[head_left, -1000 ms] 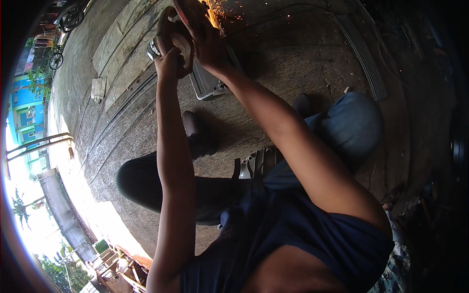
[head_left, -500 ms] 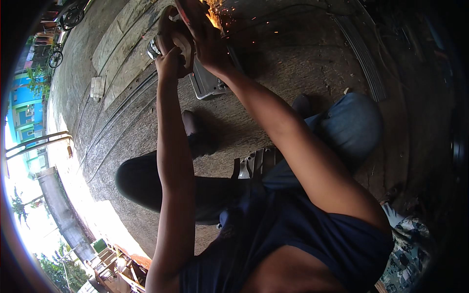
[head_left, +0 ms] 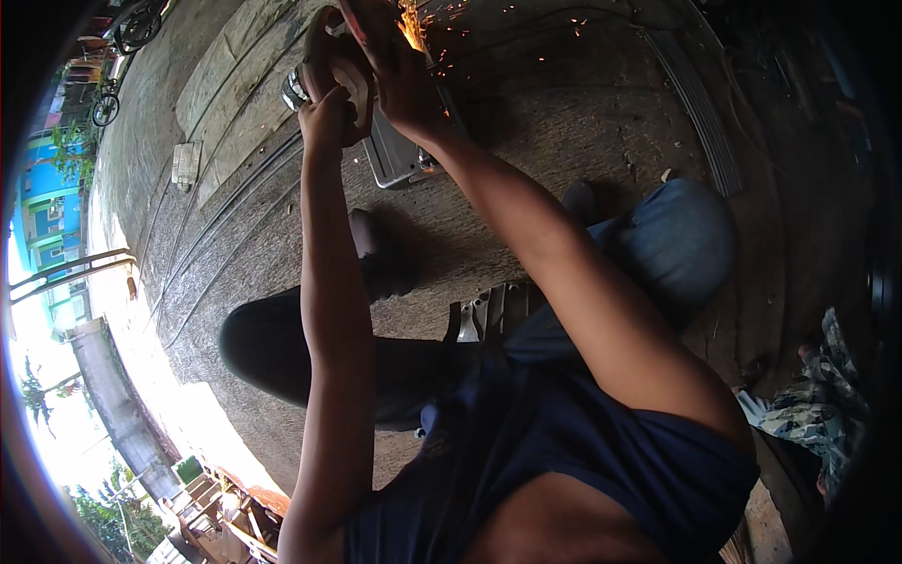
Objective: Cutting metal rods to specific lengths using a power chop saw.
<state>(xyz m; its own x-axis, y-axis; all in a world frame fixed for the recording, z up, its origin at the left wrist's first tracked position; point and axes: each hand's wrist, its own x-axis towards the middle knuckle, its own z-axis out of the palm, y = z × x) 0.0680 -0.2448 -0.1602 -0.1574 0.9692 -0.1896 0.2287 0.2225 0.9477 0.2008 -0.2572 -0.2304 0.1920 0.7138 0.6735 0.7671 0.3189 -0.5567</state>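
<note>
Left hand (head_left: pixel 326 117): clenched around a power tool's looped brown handle (head_left: pixel 365 111), which lies at its fingers, long axis running away from the body, far end leaning left. Right hand (head_left: pixel 407 96): just right of the handle, by a red-edged part (head_left: pixel 358 24), grip cannot be told; grey metal base (head_left: pixel 391 156) below, orange sparks (head_left: pixel 411 30) beyond.

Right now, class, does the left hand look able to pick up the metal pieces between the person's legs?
Probably not without letting go: the left hand appears wrapped around the brown handle, well forward of the metal pieces.
</note>
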